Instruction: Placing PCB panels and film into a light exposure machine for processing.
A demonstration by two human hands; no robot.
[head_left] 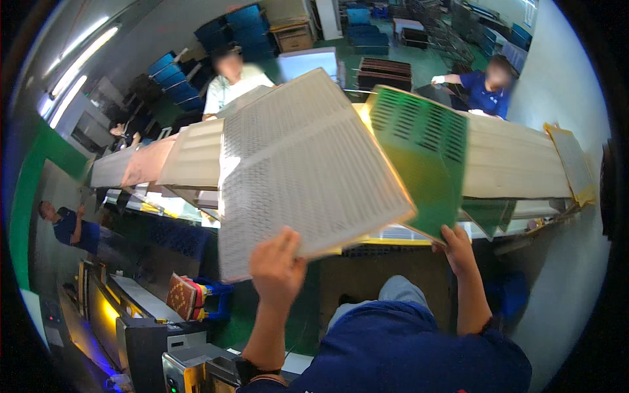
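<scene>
My left hand (278,267) is closed at the lower edge of a large whitish-grey rectangular panel (298,164) patterned with rows of fine marks. The panel tilts up in front of me, slightly blurred, and overlaps part of a green panel. My right hand (457,249) pinches the lower right corner of that green circuit-board-like panel (429,167), which carries rows of dark slots near its top. The grey panel hides the green one's left part. Both are raised above the long worktable.
The long worktable (514,157) crosses ahead, with pale sheets and a yellow-edged panel (570,164) at its right end. Two people work across it, and others stand at left. Lower left are machines (141,340) and a blue stool (218,298). Blue stacks (249,29) stand behind.
</scene>
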